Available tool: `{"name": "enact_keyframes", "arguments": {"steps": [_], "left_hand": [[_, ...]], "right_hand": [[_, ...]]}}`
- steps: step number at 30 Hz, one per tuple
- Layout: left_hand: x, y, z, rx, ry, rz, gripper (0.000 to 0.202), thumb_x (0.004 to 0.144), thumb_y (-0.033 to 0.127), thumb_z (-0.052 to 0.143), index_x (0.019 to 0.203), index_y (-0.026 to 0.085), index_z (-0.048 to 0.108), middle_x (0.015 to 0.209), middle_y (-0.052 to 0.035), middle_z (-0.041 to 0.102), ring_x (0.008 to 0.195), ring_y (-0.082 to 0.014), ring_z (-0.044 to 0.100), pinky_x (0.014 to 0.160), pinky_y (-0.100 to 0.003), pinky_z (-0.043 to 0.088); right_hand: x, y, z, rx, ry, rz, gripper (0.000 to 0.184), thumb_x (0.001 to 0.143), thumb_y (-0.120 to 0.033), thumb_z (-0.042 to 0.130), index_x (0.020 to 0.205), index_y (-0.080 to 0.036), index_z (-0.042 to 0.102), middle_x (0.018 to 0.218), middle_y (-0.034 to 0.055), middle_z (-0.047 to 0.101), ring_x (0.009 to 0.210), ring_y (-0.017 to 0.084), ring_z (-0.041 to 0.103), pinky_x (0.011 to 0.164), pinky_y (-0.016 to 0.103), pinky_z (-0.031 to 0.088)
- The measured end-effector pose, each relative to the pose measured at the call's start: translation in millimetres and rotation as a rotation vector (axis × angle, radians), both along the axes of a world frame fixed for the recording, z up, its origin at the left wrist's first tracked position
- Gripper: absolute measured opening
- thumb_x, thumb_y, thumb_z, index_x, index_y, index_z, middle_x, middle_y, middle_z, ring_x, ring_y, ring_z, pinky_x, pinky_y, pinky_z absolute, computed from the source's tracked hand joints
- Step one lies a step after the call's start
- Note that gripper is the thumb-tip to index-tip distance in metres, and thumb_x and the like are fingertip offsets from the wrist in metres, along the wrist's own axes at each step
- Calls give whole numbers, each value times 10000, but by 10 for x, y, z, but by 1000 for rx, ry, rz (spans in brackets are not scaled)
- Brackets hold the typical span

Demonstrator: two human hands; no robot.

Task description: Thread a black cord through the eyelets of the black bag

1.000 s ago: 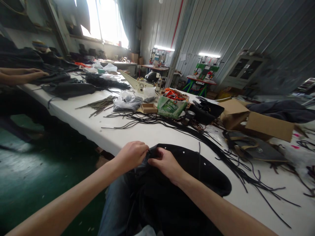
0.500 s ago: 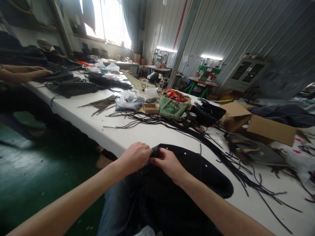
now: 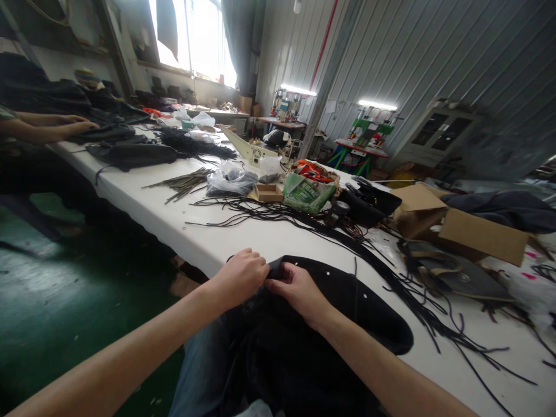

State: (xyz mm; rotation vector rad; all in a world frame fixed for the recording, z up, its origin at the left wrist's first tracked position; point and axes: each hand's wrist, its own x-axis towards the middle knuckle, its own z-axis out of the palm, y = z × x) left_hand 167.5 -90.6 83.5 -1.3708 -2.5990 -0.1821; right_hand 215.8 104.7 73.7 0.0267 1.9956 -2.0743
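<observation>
A black bag-like piece (image 3: 373, 315) with a row of punched holes along its edge lies over my lap and the table's near edge. My right hand (image 3: 297, 289) grips its rim, thumb and fingers curled round the material. Close beside it, my left hand (image 3: 245, 275) is closed at the same rim, fingers bent and pressed together. Whether a cord or only the edge is between the left fingertips is hidden. A thin dark cord (image 3: 355, 278) stands up from the piece, right of my right hand.
Long black cords (image 3: 347, 237) run across the white table (image 3: 243, 231). Behind them are a green bag (image 3: 308, 194), a small open box (image 3: 268, 192) and clear plastic bags (image 3: 230, 178). Cardboard (image 3: 482, 231) stands at right. A co-worker's hands (image 3: 73, 124) work on black material at far left.
The whole view has shifted slightly. Both hands stay at the rim, and a bit of dark material now shows behind my left hand.
</observation>
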Motion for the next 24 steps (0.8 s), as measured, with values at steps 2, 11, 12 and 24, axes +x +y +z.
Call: {"name": "enact_keyframes", "arguments": {"steps": [2,11,12,24], "left_hand": [[-3,-2,15,-7,-9,8,129,987,114,695,868,163,687,876,-69,748,814,-258,701,795,-409,462],[-32,68,93,-38,-67,15,96,975,111,699,892,144,734,897,-104,764,859,-288,729,841,-427,491],[-32,87,99,-36,-76,13,96,973,112,701,890,143,736,899,-106,765,865,-289,731,846,-426,491],[-79,92,128,146,-302,58,191,975,111,645,927,197,809,940,-75,830,900,-261,772,835,-349,520]], "right_hand": [[1,1,-1,-4,4,2,416,724,-359,961,1038,-171,762,1000,54,822,991,279,757,868,355,575],[-3,7,9,-14,5,16,452,689,-394,1006,1002,-183,758,987,43,816,965,269,748,849,345,565],[-1,8,11,-15,6,20,458,687,-413,1009,993,-186,755,987,43,814,955,270,748,849,349,566],[-46,98,35,-17,-89,47,239,736,-394,801,862,-196,764,898,45,789,889,252,750,859,376,626]]}}
